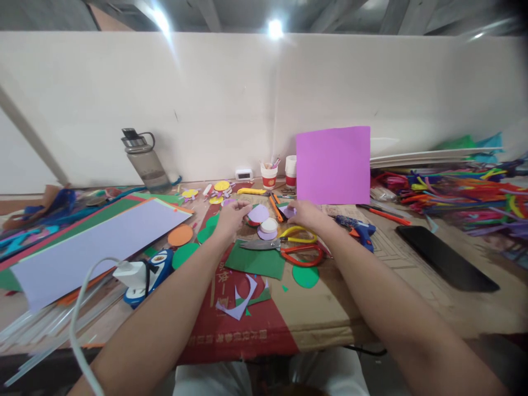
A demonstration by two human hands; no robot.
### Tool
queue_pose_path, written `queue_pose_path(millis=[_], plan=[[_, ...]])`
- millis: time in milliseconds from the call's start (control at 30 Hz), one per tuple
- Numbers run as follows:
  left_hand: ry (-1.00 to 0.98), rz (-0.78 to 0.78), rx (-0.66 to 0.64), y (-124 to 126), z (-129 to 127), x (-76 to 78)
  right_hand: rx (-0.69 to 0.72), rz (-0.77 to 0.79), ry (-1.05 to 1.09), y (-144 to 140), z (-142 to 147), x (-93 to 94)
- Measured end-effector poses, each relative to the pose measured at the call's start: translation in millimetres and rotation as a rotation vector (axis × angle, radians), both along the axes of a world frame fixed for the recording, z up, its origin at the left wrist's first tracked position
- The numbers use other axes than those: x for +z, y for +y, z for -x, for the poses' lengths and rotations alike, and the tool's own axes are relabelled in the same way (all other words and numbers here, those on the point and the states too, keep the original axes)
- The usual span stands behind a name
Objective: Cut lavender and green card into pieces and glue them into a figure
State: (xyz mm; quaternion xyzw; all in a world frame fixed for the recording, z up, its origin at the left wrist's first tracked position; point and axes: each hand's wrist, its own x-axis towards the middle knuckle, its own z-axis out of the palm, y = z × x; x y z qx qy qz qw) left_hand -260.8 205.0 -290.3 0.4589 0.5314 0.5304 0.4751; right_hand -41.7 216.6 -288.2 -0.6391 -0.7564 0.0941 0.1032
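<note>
My left hand (231,215) rested on the cardboard-covered table (330,313), fingers curled at the edge of a lilac paper circle (259,213); whether they pinched it, I could not tell; my right hand (305,214) pinched a small lilac paper piece (287,210) between thumb and fingers; yellow-handled scissors (284,237) lay just in front, beside orange-handled scissors (303,256) and a blue glue gun (358,228).

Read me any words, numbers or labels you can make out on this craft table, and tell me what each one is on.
"快": a pale character, seen upside down, on the red band of the cardboard sheet under the green paper.
Further pale characters on that band: too blurred to read.
Small white display by the wall: unreadable.
Two paper cups: no legible print.
</note>
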Motion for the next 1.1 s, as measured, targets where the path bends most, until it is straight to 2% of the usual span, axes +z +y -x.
queue_pose_path(millis=[167, 333, 467, 567, 700, 900, 1000, 1100], plan=[[-0.024, -0.016, 0.017, 0.6, 0.1, -1.1, -0.027, -0.077, 0.024, 4.4, -0.4, -2.5], [-0.018, -0.042, 0.052, 1.9, 1.4, -1.7, -0.046, -0.327, 0.139, 6.1, -2.0, 2.6], [-0.003, -0.036, 0.054, 1.6, 1.0, -0.9, 0.045, -0.619, 0.604, 7.2, -0.8, 2.7], [-0.011, -0.042, 0.041, 0.7, 1.2, -0.7, 0.134, -0.727, 0.85, 8.5, 1.5, -0.1], [-0.003, -0.047, 0.032, 0.0, 3.0, -1.0, 0.232, -0.753, 0.909, 8.2, 3.2, -0.8], [0.06, -0.05, 0.046, 2.1, 6.3, -2.8, 0.33, -0.703, 0.803, 4.8, 3.6, 0.9], [0.063, -0.041, 0.064, 3.3, 7.5, -3.6, 0.32, -0.669, 0.791, 4.8, 5.4, 0.8], [0.034, -0.042, 0.07, 5.0, 9.0, -4.6, 0.176, -0.595, 0.724, 7.3, 7.8, -0.2]])
